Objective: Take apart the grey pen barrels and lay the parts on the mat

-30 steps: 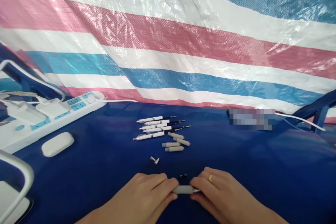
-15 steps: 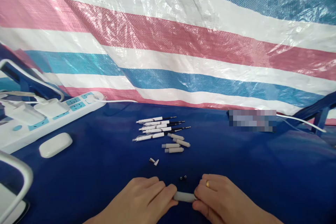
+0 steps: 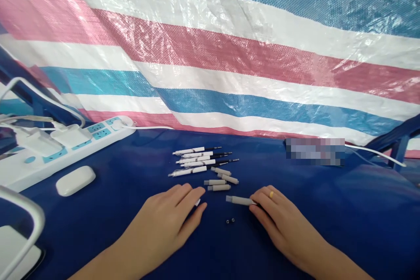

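Grey barrel (image 3: 241, 201) juts from the clamped fingertips of my right hand (image 3: 253, 204), an end-only hold that could, I judge, let it swivel, while the left hand (image 3: 164, 218) parts thumb and forefinger around a white piece (image 3: 197, 202).

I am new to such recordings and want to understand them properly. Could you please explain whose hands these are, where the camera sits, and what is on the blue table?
There is no machine: these are one person's bare hands, seen by a camera worn on the head, looking forward and down. On the glossy blue table lie slim white-and-black pens, four short grey tubes with translucent ends, two tiny dark round pieces, and, toward the picture's left, a long white power strip and a rounded white case. The right hand holds another grey tube. A small white piece shows at the left hand; whether it is gripped, I cannot tell.
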`<state>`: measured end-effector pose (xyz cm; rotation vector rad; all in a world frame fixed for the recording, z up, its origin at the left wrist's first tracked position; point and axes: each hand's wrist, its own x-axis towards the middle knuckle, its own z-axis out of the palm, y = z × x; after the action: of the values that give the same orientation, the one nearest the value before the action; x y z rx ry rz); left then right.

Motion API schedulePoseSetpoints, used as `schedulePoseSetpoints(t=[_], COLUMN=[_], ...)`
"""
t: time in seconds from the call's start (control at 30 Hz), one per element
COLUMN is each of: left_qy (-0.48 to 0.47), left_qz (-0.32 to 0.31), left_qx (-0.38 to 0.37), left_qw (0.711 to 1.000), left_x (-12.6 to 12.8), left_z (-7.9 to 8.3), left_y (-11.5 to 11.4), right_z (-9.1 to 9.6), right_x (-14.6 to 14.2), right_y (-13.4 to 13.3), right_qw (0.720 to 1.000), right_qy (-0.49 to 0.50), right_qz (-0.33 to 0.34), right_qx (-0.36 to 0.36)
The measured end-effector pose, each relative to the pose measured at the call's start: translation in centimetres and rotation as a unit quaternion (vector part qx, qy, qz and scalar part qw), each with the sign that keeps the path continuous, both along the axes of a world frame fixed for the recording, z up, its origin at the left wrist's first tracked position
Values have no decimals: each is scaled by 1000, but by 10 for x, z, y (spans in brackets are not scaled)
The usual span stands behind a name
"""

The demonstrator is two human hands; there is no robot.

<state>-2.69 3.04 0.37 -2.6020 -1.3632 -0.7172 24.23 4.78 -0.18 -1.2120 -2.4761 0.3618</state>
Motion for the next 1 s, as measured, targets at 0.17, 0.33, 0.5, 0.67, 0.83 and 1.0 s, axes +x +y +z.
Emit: schedulePoseSetpoints(t=[0.17,0.33,0.5,0.67,0.83,1.0], left_qy=[59,54,57,48,60,74], left_qz=[45,45,32,23,32,35], left_qx=[-46,-60,-44,-44,-37,-27], left_qw=[996,996,997,998,997,996], left_x=[-2,-2,-4,-2,-3,-4], left_z=[-9,-15,-16,-15,-14,-17], left_y=[4,3,9,16,20,24], right_z=[-10,-9,-8,-10,-14,-18], right_x=[-1,-1,-8,-13,-14,-13], right_y=[5,-1,-11,-12,-11,-12], right_qw=[998,997,996,992,992,994], right_qy=[-34,-7,-13,-45,-34,-14], right_qz=[-28,-15,84,109,115,105], right_qx=[50,71,38,38,40,38])
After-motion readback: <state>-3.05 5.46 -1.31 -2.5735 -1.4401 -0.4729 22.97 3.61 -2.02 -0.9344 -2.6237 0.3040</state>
